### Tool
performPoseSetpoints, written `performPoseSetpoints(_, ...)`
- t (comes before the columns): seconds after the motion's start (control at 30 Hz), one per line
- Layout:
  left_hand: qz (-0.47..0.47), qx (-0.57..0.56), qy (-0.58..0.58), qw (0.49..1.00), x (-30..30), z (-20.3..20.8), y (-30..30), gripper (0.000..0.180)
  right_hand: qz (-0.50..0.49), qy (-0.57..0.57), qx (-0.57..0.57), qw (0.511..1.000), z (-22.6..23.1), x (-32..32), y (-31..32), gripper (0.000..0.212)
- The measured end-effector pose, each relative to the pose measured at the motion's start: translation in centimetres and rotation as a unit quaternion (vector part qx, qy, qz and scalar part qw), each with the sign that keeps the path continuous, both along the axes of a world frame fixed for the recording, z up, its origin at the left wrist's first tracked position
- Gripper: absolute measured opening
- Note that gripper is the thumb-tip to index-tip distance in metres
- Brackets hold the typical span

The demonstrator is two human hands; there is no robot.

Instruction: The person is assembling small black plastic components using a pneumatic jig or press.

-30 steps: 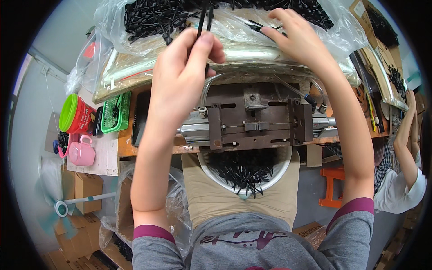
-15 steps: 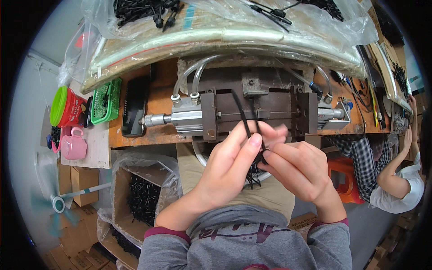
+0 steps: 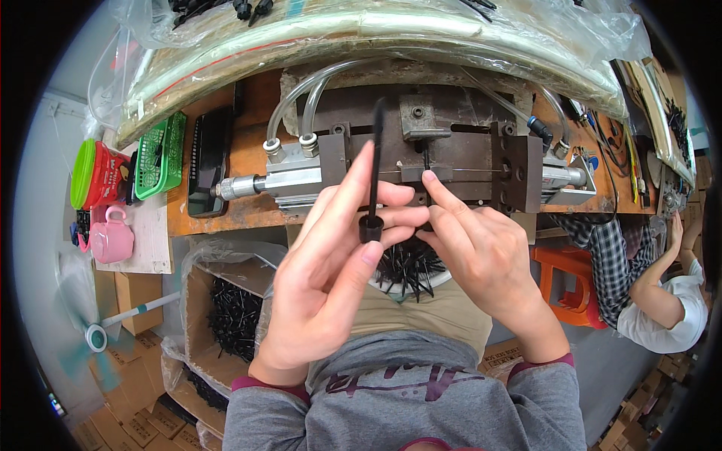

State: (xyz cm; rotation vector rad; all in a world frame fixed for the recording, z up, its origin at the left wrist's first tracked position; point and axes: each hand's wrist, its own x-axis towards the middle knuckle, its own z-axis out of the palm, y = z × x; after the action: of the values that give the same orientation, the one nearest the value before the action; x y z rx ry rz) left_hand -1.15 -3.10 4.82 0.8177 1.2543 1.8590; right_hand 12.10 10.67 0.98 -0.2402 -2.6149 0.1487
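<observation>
My left hand [image 3: 323, 278] holds a thin black wand [image 3: 375, 169] with a wider round collar at its lower end. The wand stands upright between the thumb and the loosely bent fingers. A second slim black wand [image 3: 427, 159] lies at the middle of a brown metal fixture [image 3: 466, 161], under a small grey block [image 3: 421, 120]. My right hand [image 3: 485, 259] is at this wand, its index fingertip against it and the other fingers curled; the wand's lower part is mostly hidden. Below my hands, a white bowl [image 3: 444, 289] on my lap holds many black pieces [image 3: 410, 267].
Metal cylinders [image 3: 297, 180] with clear hoses flank the fixture. A dark tray [image 3: 209, 161], green basket [image 3: 162, 154], red tub [image 3: 109, 177] and pink cup [image 3: 113, 239] stand left. Black parts fill a lined carton [image 3: 203, 331] below. Another person [image 3: 665, 308] sits right, near an orange stool [image 3: 568, 282].
My hands have moved apart. The left hand has drawn left with one wand; the right index finger has stretched forward to the other wand at the fixture. The bowl shows more.
</observation>
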Motion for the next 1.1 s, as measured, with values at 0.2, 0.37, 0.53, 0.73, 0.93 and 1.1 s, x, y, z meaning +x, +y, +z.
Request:
performPoseSetpoints(0.2, 0.023, -0.039, 0.227, 0.973, -1.7, -0.4, -1.4, 0.046, -0.012, -0.042, 0.012, 0.999, 1.2, -0.2, -0.4, 0.012)
performPoseSetpoints(0.37, 0.079, -0.033, 0.36, 0.929, -1.6, -0.6, -0.9, 0.045, -0.021, -0.081, 0.01, 0.996, 1.7, -0.1, -0.4, 0.029)
performPoseSetpoints(0.53, 0.083, -0.066, 0.434, 0.895, -1.3, -1.6, -0.5, 0.038, 0.038, -0.006, -0.036, 0.999, 5.6, -2.1, 3.3, 0.022)
performPoseSetpoints(0.73, 0.089, -0.075, 0.577, 0.808, 0.7, -3.8, 1.3, 0.031, -0.127, 0.052, 0.078, 0.987, 12.9, -8.8, 11.3, 0.03)
performPoseSetpoints(0.93, 0.073, -0.104, 0.649, 0.75, 1.5, -4.7, 2.9, 0.026, -0.183, -0.32, 0.033, 0.929, 12.7, -13.8, 17.3, 0.052)
performPoseSetpoints(1.1, 0.063, -0.116, 0.663, 0.737, 0.8, -4.8, 3.0, 0.026, -0.09, -0.12, 0.138, 0.979, 10.8, -11.6, 15.8, 0.027)
